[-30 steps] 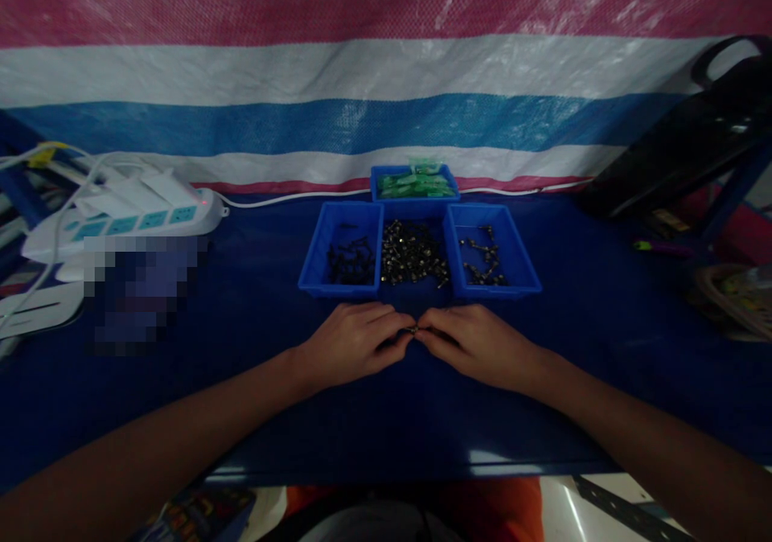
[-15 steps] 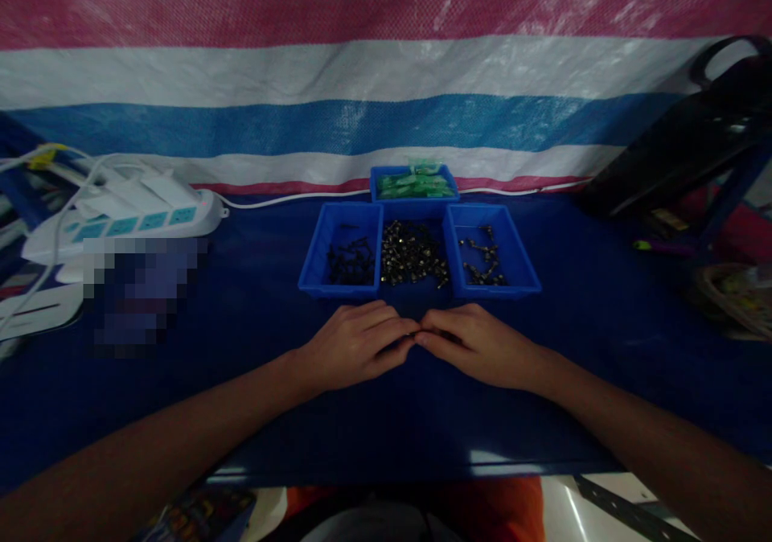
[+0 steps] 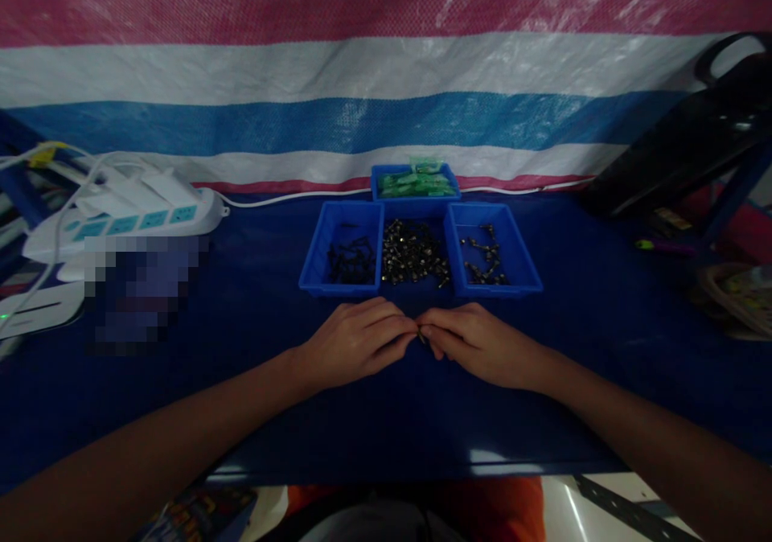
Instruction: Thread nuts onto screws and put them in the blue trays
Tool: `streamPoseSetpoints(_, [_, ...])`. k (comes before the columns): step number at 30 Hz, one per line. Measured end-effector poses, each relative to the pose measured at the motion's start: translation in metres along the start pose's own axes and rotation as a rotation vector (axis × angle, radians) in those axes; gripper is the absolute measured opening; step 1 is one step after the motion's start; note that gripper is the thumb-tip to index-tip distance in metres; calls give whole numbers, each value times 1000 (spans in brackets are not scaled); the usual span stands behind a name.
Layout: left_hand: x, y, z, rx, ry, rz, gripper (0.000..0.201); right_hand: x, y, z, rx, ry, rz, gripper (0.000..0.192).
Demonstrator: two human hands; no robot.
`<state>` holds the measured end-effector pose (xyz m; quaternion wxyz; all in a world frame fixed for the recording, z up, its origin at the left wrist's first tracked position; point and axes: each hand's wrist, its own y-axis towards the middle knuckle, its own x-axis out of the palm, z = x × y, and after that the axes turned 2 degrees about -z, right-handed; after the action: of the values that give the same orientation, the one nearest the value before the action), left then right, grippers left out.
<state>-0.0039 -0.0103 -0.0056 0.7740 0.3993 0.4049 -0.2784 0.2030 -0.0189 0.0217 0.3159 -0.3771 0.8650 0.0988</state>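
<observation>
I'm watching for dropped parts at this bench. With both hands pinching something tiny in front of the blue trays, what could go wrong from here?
1. The small dark metal part pinched between the left hand and right hand could slip and vanish against the dark blue table cover.
2. A forward jerk might knock the shallow blue plastic trays of small dark hardware, just beyond the knuckles.
3. The dim light makes misalignment likely.

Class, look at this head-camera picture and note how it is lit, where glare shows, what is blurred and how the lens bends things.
Head view: dim light, so the left hand and right hand look dark and the small part pinched between them is hard to make out; glare streaks the plastic sheet; a pixelated patch hides things beside the power strip; the wide lens bows the sheet's stripes.
</observation>
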Motion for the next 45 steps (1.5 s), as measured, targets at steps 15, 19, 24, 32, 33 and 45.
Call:
streamPoseSetpoints(15, [1, 0, -2, 35, 44, -12, 13, -1, 0, 2, 25, 75, -16, 28])
streamPoseSetpoints(19, [-1, 1, -1, 37, 28, -8, 12, 0, 1, 4, 50, 67, 32, 22])
streamPoseSetpoints(24, [-1, 1, -2, 11, 0, -50, 12, 0, 1, 3, 37, -1, 28, 16])
streamPoseSetpoints(32, [0, 1, -1, -29, -4, -70, 13, 0, -2, 2, 5, -43, 8, 17])
streamPoseSetpoints(33, [0, 1, -1, -32, 0, -72, 13, -1, -2, 2, 2, -52, 14, 17])
streamPoseSetpoints(45, [3, 3, -3, -69, 71, -185, 16, 5, 0, 5, 41, -207, 74, 16])
